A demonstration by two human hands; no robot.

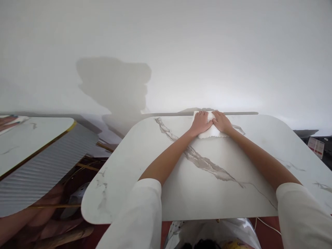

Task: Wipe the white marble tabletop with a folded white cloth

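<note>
A white cloth point(213, 132) with a scalloped edge lies at the far edge of a white marble-patterned table point(145, 166), close to the wall. My left hand point(201, 122) rests flat on the left part of the cloth, fingers stretched toward the wall. On the right part lies my right hand point(221, 121), palm down with its fingers extended. The two thumbs meet or nearly meet over the middle of the cloth. Both arms reach forward across the tabletop, and the cloth beneath the palms is hidden.
At the left stands a second marble-patterned table point(46, 131) with a ribbed side and gold trim; another person's hand point(7, 121) is on it. A pale wall point(207, 62) rises behind. A small card point(315, 147) is at the right, and a clear bag point(212, 233) sits below the near edge.
</note>
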